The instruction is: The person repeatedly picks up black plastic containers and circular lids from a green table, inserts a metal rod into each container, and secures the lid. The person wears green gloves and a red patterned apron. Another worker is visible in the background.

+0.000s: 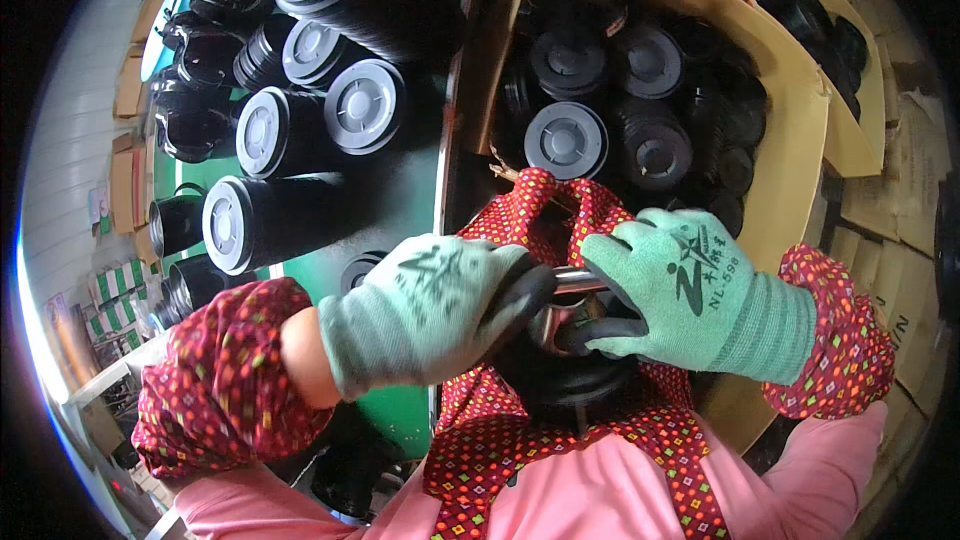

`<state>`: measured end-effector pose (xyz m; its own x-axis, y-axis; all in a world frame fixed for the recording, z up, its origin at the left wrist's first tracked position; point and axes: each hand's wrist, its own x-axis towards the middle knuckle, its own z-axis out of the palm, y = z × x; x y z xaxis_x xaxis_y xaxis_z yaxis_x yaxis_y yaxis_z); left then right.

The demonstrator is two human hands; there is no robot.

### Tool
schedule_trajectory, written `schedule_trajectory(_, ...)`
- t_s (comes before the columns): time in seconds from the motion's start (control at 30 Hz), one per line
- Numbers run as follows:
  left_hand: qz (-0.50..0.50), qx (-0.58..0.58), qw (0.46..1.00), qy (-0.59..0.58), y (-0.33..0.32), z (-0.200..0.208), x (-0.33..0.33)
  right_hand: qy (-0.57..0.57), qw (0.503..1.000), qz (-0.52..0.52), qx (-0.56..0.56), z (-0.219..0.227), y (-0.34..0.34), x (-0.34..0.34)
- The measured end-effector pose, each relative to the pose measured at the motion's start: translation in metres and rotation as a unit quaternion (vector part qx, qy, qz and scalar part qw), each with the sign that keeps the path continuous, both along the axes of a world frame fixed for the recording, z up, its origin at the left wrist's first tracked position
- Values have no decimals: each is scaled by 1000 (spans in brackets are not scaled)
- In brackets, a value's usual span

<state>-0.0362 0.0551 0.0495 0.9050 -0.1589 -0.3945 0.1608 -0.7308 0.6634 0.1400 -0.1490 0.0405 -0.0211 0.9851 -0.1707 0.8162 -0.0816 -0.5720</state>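
Note:
My left hand [430,305] and my right hand [675,285] wear green gloves with dark palms and meet in front of my chest. Between them runs a short shiny metal tube [578,281], its left end at my left fingers and its right end under my right fingers. Both hands are closed about it. A second curved shiny metal part [552,324] shows just below, beside my right thumb. Under the hands a round black part [570,380] rests against my patterned apron; its upper side is mostly covered by the gloves.
On the green table [400,390] to the left lie stacks of black pots with grey slotted discs [228,225] and several glossy black pieces [195,120]. A large cardboard box [790,130] ahead and right holds more black stacks [566,140]. Flattened cartons [900,190] line the right side.

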Motion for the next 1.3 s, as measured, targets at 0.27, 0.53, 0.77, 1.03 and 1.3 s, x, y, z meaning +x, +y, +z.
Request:
schedule_trajectory(0.27, 11, -60, 998, -11, 13, -44, 10, -60, 997, -41, -37, 8, 3, -21)
schedule_trajectory(0.53, -42, -159, 954, -250, 21, -136, 37, -169, 975, -52, -133, 38, 10, -47)
schedule_trajectory(0.77, 31, -104, 954, -279, 14, -103, 22, -120, 990, -43, 56, 38, -2, -37)
schedule_trajectory(1.03, 357, 132, 895, -233, 30, -124, -94, 67, 996, -39, 44, 5, -46, -62)
schedule_trajectory(1.3, 482, 295, 813, -137, 55, -179, -146, 205, 962, -114, 142, -17, -52, -57)
